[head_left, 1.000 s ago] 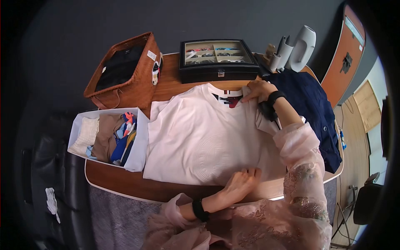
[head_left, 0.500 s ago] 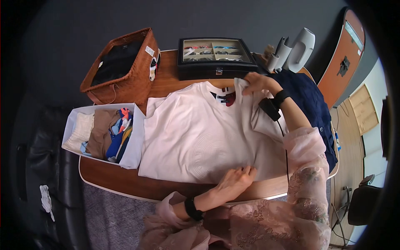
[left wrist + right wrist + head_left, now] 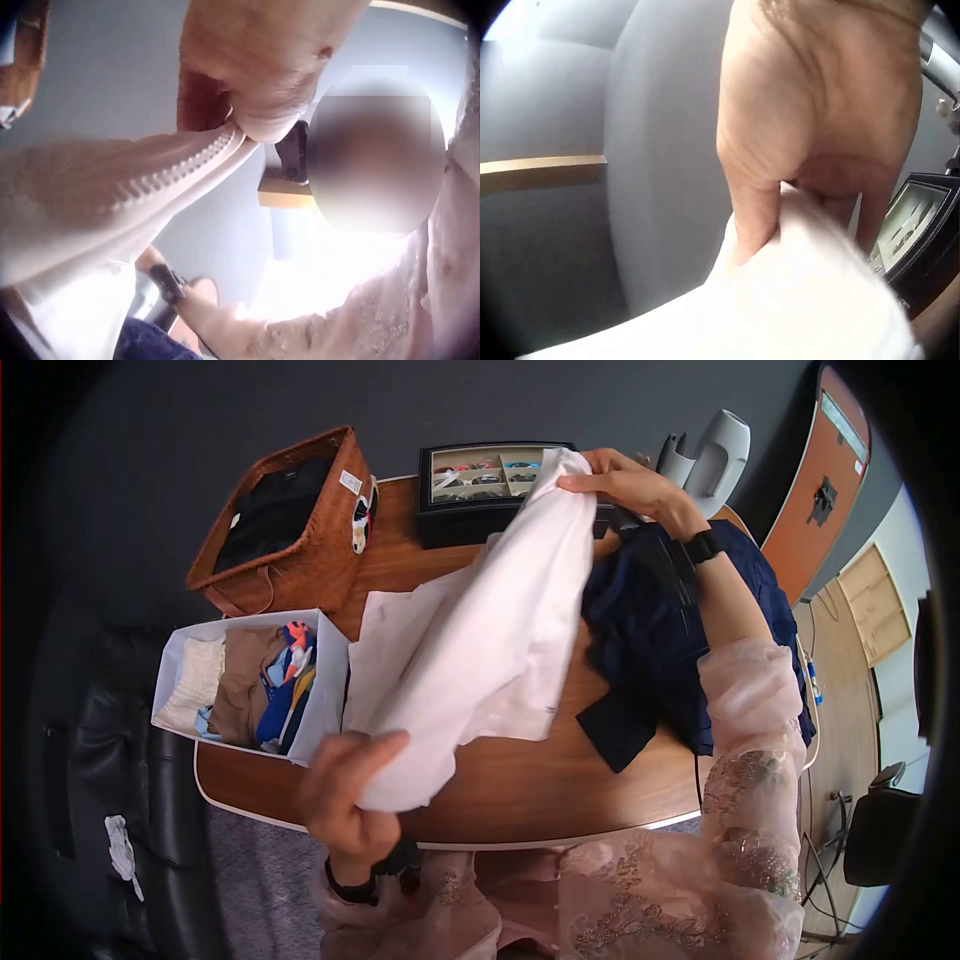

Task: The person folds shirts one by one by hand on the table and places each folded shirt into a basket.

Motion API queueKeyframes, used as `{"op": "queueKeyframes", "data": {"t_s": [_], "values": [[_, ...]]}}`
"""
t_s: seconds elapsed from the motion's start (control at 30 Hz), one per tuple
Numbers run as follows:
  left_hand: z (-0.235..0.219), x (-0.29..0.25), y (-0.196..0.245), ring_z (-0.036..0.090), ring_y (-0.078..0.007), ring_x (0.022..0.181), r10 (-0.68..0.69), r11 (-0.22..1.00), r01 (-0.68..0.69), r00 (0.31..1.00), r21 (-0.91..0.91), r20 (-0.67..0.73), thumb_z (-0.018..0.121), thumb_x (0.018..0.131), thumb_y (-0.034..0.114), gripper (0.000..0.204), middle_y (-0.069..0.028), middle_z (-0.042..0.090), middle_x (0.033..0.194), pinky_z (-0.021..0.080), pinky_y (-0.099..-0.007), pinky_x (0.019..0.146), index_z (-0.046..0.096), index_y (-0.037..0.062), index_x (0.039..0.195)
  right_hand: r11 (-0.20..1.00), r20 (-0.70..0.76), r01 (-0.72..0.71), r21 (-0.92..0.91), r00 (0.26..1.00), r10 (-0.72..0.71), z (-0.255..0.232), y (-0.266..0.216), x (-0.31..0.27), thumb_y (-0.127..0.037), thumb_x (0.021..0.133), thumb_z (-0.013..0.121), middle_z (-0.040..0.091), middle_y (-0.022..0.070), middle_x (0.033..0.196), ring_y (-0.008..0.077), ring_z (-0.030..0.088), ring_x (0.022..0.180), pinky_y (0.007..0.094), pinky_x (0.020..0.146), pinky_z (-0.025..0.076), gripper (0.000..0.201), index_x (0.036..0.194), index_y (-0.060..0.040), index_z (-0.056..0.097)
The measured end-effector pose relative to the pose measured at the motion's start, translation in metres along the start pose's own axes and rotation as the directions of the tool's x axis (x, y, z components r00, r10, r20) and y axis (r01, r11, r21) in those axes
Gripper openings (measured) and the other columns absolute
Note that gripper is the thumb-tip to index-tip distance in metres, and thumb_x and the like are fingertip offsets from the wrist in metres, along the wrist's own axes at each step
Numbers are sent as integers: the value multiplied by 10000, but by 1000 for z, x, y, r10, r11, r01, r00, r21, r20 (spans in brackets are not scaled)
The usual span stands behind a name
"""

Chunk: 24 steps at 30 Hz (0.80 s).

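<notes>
Stretched between both hands, a pale pink T-shirt is partly lifted off the wooden table, its left part still lying there in the head view. My right hand pinches its far end, raised in front of the glasses case; the right wrist view shows the thumb pressed on the cloth. My left hand, blurred near the front edge, grips the shirt's near end. In the left wrist view, thumb and fingers pinch the fabric beside a stitched seam.
At left stand a woven basket with dark cloth and a white box of folded clothes. Behind the shirt is a black glasses case. Navy clothing lies on the table at right, with a white device behind it.
My right hand has raised the shirt's far end up and away, while my left hand has moved left along the front and grips the near end. The shirt's right side has swung left, baring table and navy clothing.
</notes>
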<state>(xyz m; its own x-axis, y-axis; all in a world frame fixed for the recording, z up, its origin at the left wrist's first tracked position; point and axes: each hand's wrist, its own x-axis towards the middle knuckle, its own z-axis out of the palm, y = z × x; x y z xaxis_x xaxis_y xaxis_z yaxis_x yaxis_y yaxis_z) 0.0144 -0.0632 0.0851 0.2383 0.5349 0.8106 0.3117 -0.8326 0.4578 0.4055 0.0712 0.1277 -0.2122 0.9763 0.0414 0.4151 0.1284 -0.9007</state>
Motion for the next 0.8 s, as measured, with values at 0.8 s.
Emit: {"op": "queueKeyframes", "data": {"t_s": [0.8], "values": [[107, -24, 45, 576, -274, 826, 239, 891, 46, 799, -452, 552, 557, 731, 17, 220, -140, 539, 951, 492, -343, 685, 638, 47, 934, 914, -256, -117, 389, 939, 230, -30, 66, -27, -116, 797, 530, 593, 58, 879, 201, 569, 806, 350, 766, 466, 173, 926, -15, 587]]}}
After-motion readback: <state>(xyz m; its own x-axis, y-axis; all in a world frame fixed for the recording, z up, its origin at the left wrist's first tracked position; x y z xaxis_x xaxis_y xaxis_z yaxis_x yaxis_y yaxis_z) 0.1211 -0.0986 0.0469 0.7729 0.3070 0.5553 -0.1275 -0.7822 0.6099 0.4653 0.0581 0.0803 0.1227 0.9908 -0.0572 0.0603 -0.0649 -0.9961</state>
